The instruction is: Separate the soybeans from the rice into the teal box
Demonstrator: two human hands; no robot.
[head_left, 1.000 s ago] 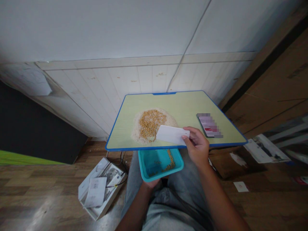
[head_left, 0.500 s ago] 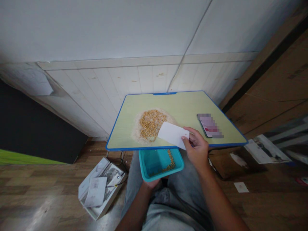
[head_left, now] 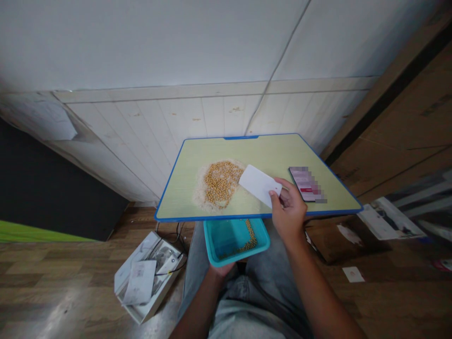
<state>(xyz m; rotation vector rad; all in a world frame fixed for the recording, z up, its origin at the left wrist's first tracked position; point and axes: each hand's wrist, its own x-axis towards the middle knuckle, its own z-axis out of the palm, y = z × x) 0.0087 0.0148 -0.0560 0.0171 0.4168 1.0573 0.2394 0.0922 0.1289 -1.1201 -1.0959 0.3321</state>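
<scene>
With twelve o'clock toward the wall, the white card [head_left: 260,185] extends toward ten o'clock from the right hand [head_left: 289,203]. The thumb and fingers are closed on its near corner; its far end reaches the three o'clock edge of the gold beads [head_left: 217,188] and pale grains [head_left: 200,194] on the table [head_left: 271,153]. Whether the card touches the tabletop is hard to tell. The phone [head_left: 305,181] lies just beside this hand, at one o'clock.

The teal tray [head_left: 223,233] sits at eight o'clock from the right hand, just below the table's near edge, with more beads [head_left: 251,235] along its three o'clock side. The left hand [head_left: 222,270] supports the tray from beneath at six o'clock; its fingers are hidden, so how far they are closed cannot be told.

A second ago the card pointed nearer nine o'clock, over the pile's lower edge; now it is angled up. The small cluster then visible mid-tray is gone from there.
</scene>
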